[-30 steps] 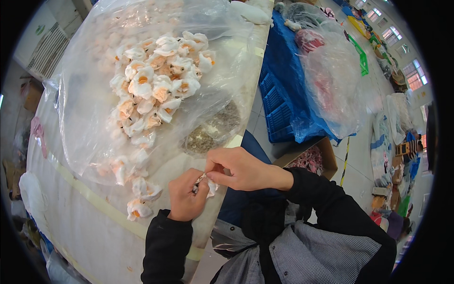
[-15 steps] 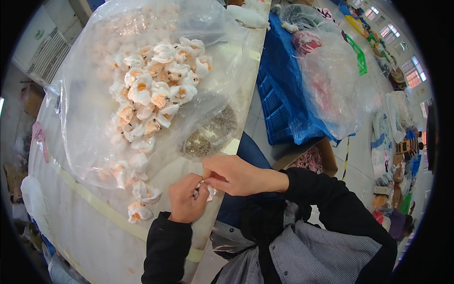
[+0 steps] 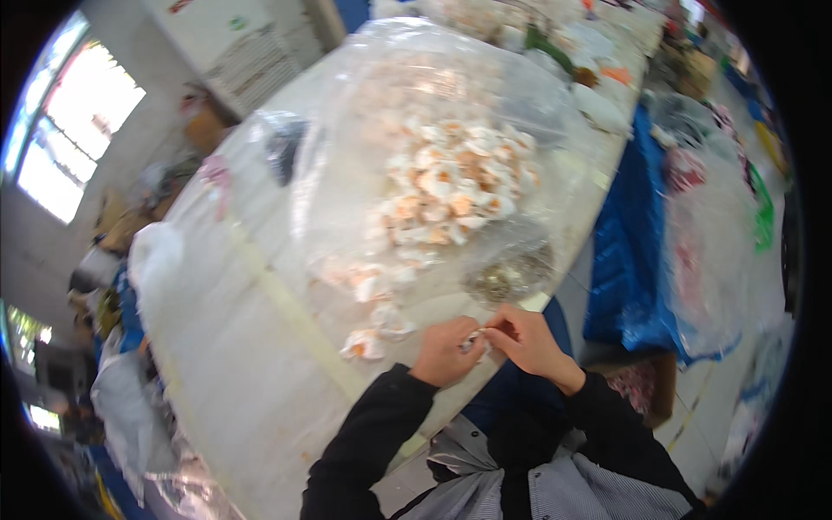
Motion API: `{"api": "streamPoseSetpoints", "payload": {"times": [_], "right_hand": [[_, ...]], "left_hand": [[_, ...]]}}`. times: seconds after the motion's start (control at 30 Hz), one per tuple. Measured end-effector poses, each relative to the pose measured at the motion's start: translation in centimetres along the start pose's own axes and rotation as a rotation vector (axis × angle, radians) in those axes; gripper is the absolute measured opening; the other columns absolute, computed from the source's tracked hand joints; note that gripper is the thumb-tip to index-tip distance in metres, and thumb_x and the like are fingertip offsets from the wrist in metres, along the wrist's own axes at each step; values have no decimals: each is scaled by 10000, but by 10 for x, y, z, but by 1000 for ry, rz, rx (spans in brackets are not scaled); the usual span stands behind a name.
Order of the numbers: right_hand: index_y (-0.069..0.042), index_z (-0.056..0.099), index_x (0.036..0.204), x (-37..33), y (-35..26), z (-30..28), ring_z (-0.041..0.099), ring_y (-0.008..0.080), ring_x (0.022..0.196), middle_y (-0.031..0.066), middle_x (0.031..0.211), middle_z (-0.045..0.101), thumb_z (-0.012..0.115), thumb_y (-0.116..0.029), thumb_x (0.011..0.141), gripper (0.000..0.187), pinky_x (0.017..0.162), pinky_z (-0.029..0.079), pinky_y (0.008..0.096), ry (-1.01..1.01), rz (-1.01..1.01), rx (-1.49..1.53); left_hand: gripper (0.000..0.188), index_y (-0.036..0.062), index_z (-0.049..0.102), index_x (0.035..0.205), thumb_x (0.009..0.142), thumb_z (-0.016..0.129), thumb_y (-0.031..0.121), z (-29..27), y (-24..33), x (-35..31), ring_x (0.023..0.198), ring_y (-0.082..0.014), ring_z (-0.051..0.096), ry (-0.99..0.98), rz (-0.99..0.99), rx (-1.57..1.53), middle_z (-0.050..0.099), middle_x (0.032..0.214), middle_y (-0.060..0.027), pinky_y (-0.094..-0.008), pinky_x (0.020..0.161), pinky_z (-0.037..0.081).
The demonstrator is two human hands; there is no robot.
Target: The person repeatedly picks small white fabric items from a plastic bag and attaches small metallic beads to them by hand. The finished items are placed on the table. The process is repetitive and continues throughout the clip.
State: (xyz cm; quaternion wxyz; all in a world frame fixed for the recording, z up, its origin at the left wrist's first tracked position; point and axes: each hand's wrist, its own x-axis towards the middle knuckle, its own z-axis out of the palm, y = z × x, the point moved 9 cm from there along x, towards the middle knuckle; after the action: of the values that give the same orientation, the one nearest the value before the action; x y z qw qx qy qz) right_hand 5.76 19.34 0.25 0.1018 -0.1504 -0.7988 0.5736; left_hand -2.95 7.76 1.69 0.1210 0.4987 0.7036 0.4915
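My left hand (image 3: 447, 352) is closed around a small white piece (image 3: 473, 341), perhaps a fabric flower head like those nearby. With thumb and fingers pinched, my right hand (image 3: 529, 344) works at the same piece; its details are blurred and mostly covered by the fingers. Both hands meet over the table's near right edge. Beyond them lies a heap of white, fluffy fabric flower heads (image 3: 451, 186) with orange centres, on a large clear plastic bag (image 3: 334, 186). A few strays trail toward me, the nearest a single flower head (image 3: 362, 345). Close past my right hand sits a clear bag of small metallic-looking parts (image 3: 511, 273).
The pale table (image 3: 251, 373) carries strips of tape. Right of it stand a blue plastic-lined crate (image 3: 620, 251) and a clear bag with pinkish contents (image 3: 706, 251). A cardboard box (image 3: 663, 390) is below them. More materials (image 3: 555, 52) crowd the far end.
My view has swung left and up, so table and hands appear farther right and windows show at left. Both hands stay together on the small piece.
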Motion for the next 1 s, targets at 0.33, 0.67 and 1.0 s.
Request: {"api": "streamPoseSetpoints", "payload": {"times": [0.33, 0.67, 1.0], "right_hand": [[-74, 681, 904, -6, -26, 51, 639, 301, 674, 111, 773, 656, 733, -171, 937, 115, 619, 481, 394, 18, -248, -53], [-88, 639, 899, -18, -37, 66, 647, 368, 750, 122, 802, 654, 705, -172, 938, 113, 652, 494, 472, -22, -457, -159], [-105, 618, 965, -7, -28, 71, 674, 389, 810, 145, 834, 672, 637, -237, 981, 134, 684, 520, 499, -50, -422, -230]], "left_hand": [[147, 65, 761, 1027, 912, 739, 153, -43, 6, -77, 700, -282, 661, 336, -310, 158, 693, 885, -121, -357, 640, 520], [152, 73, 744, 1090, 948, 703, 105, -28, 3, -106, 704, -234, 659, 365, -426, 233, 699, 930, -101, -329, 643, 522], [93, 15, 750, 996, 933, 699, 60, -38, 10, -91, 705, -217, 655, 367, -391, 239, 687, 844, -116, -331, 629, 496]]}}
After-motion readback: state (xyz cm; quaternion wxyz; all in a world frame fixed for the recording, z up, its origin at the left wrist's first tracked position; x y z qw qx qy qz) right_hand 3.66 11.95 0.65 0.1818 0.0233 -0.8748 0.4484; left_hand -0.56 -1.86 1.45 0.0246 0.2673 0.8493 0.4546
